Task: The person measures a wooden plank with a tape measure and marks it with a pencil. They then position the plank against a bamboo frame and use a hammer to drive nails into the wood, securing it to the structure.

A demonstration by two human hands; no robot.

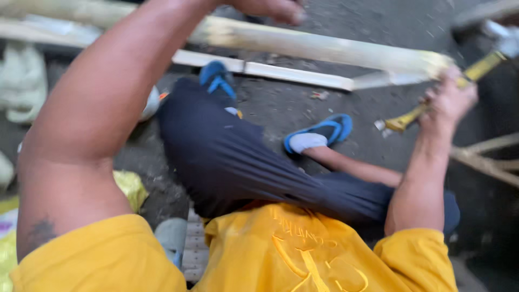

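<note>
My left hand [273,9] is at the top edge, fingers curled over a long pale stalk [324,47] that runs from upper left to the right; its right end looks cut and frayed. My right hand [448,100] is closed around the yellow handle of a tool [432,105] just below that end; the tool's blade is hidden or blurred. I sit in a yellow shirt and dark trousers, one leg stretched out, with blue sandals [321,132] on my feet.
A thinner pale strip [281,72] lies on the dark ground under the stalk. Thin branches [486,157] lie at the right. Pale bundles [21,81] sit at the left, and yellow-green material [130,186] lies by my left arm.
</note>
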